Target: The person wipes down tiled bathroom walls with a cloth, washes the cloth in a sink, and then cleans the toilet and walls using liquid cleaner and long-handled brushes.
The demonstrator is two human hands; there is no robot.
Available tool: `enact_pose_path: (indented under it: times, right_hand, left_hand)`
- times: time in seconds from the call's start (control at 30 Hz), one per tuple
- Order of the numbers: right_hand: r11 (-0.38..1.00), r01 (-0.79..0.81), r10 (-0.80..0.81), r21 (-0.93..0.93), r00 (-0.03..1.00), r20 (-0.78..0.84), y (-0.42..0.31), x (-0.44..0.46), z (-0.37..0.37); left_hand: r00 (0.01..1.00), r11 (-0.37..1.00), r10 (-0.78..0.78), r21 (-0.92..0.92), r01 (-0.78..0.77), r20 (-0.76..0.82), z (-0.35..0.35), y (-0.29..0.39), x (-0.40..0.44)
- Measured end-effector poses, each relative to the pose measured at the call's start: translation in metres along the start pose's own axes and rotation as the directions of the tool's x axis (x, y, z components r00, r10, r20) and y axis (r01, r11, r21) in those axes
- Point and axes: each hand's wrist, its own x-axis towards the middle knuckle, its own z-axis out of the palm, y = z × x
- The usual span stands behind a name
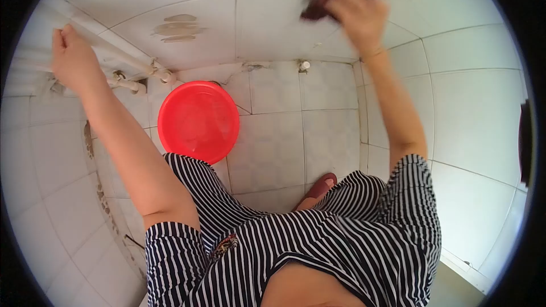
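maroon cloth (pixel 319 4) in rt hand (pixel 360 18)

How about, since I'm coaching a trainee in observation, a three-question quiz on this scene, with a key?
1. Which hand holds the dark maroon cloth: A, left, or B, right?
2. True or false: the red plastic basin stands open side up on the tiled floor.
3. What footwear shows on the visible foot?

Key: 1. B, the right hand; 2. true; 3. a dark red slipper.
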Motion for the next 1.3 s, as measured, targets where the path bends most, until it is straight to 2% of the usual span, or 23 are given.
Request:
enact_pose_path:
  times: [0.03,0.1,0.13,0.2,0.23,0.3,0.33,0.43,0.53,0.57,0.6,0.63,0.7,0.73,0.77,0.83,0.9,0.93,1.0,1.03,1.1,1.13,1.3]
  right_hand:
    - [0.992,-0.099,0.101,0.082,0.995,-0.023,0.037,0.034,-0.015]
    - [0.979,-0.116,0.050,-0.169,0.935,-0.351,0.084,0.080,-0.042]
    - [0.951,-0.186,0.086,-0.246,0.926,-0.367,0.082,0.108,-0.068]
    - [0.936,-0.342,0.252,-0.079,0.811,-0.528,0.099,0.113,-0.066]
    - [0.905,-0.423,0.376,0.051,0.735,-0.564,0.107,0.104,-0.056]
    - [0.773,-0.596,0.363,-0.219,0.698,-0.617,0.081,0.061,-0.015]
    - [0.754,-0.617,0.323,-0.227,0.648,-0.690,0.058,0.048,0.004]
    - [0.507,-0.862,0.721,0.005,0.421,-0.550,-0.019,-0.044,0.061]
    - [-0.048,-0.994,0.939,0.101,-0.079,-0.335,-0.095,-0.129,0.100]
    - [-0.399,-0.792,0.877,0.461,-0.477,-0.061,-0.104,-0.146,0.106]
    - [-0.692,-0.365,0.606,0.622,-0.762,0.227,-0.112,-0.149,0.104]
    - [-0.859,-0.052,0.265,0.509,-0.896,0.356,-0.105,-0.153,0.101]
    - [-0.747,-0.146,0.466,0.648,-0.811,0.353,-0.086,-0.133,0.099]
    - [-0.654,-0.083,0.506,0.752,-0.787,0.354,-0.069,-0.104,0.084]
    - [-0.479,-0.343,0.663,0.808,-0.745,0.077,-0.055,-0.053,0.056]
    - [-0.117,-0.665,0.928,0.737,-0.338,-0.158,-0.010,-0.018,0.016]
    - [0.424,-0.708,0.896,0.565,0.235,-0.377,0.032,0.045,-0.042]
    - [0.538,-0.738,0.836,0.407,0.401,-0.376,0.059,0.053,-0.057]
    - [0.724,-0.591,0.685,0.356,0.555,-0.472,0.095,0.083,-0.072]
    - [0.844,-0.533,0.466,0.055,0.680,-0.566,0.109,0.083,-0.071]
    - [0.840,-0.387,0.040,-0.381,0.744,-0.667,0.138,0.065,-0.043]
    - [0.845,-0.388,0.055,-0.368,0.748,-0.662,0.141,0.051,-0.027]
    - [0.434,-0.900,0.641,0.044,0.274,-0.717,0.063,-0.039,0.034]
  left_hand:
    - [1.000,1.000,-0.008,-0.004,0.008,0.016,0.002,-0.005,0.003]
    - [0.999,0.994,0.031,-0.106,-0.035,-0.034,0.006,-0.013,0.008]
    - [0.999,0.993,0.028,-0.112,-0.031,-0.023,0.007,-0.011,0.007]
    - [0.999,0.992,-0.013,-0.124,0.017,0.034,0.002,-0.007,0.005]
    - [0.999,0.992,-0.017,-0.127,0.021,0.037,0.001,-0.005,0.005]
    - [0.999,0.998,-0.046,-0.034,0.046,0.009,-0.002,-0.001,0.004]
    - [0.999,0.998,-0.046,-0.041,0.046,0.015,-0.003,-0.004,0.005]
    - [0.999,0.998,0.006,-0.069,-0.003,0.045,0.000,-0.015,0.014]
    - [0.991,0.985,-0.123,-0.115,0.129,0.058,0.000,0.001,0.004]
    - [0.992,0.984,-0.110,-0.132,0.117,0.060,-0.001,0.003,0.003]
    - [0.993,0.988,-0.072,-0.128,0.084,0.097,-0.001,0.004,0.003]
    - [0.991,0.991,-0.038,-0.120,0.054,0.131,-0.001,0.005,0.004]
    - [0.991,0.984,-0.037,-0.168,0.059,0.129,-0.001,0.008,0.001]
    - [0.989,0.975,-0.042,-0.210,0.072,0.143,-0.002,0.007,-0.001]
    - [0.988,0.977,-0.046,-0.201,0.076,0.149,-0.003,0.005,-0.001]
    - [0.987,0.968,-0.005,-0.246,0.045,0.160,-0.004,0.000,0.000]
    - [0.989,0.986,-0.033,-0.158,0.057,0.147,-0.006,0.016,-0.007]
    - [0.990,0.995,-0.054,-0.077,0.065,0.130,-0.008,0.022,-0.011]
    - [0.991,0.993,-0.052,-0.098,0.064,0.120,-0.006,0.011,-0.003]
    - [0.994,0.988,-0.044,-0.142,0.059,0.103,-0.004,0.004,0.001]
    - [0.996,0.985,-0.041,-0.163,0.055,0.084,-0.001,-0.005,0.007]
    - [0.997,0.979,-0.030,-0.200,0.043,0.068,0.000,-0.008,0.008]
    - [0.997,0.984,-0.034,-0.170,0.046,0.075,-0.002,-0.014,0.014]
